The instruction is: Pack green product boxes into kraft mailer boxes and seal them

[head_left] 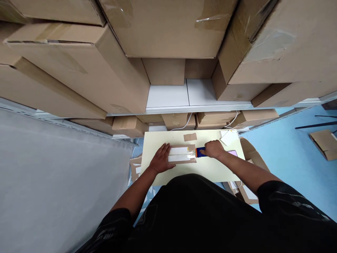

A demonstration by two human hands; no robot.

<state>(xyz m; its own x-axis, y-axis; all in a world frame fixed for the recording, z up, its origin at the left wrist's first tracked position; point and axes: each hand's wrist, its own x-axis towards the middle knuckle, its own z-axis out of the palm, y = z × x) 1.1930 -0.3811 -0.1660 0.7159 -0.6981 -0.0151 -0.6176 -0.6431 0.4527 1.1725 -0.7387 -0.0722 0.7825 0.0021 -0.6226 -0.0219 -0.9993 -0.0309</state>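
Observation:
A flat cardboard package (179, 162) with white label-like areas lies on the pale tabletop, and shiny clear tape (191, 154) covers its right end. My left hand (161, 158) rests against the package's left end, fingers stretched out and thumb apart near the lower edge. At the right end, my right hand (213, 149) is closed around a blue tape dispenser (200, 152) with an orange edge facing the package. Part of the dispenser is hidden under that hand.
The pale table (160, 177) also carries a small cardboard piece (190, 137), white papers (228, 137) and a phone (233, 153). Shelves packed with cardboard boxes (168, 28) rise beyond it. Open cartons (249, 149) stand right of the table; a grey wall (60, 175) is left.

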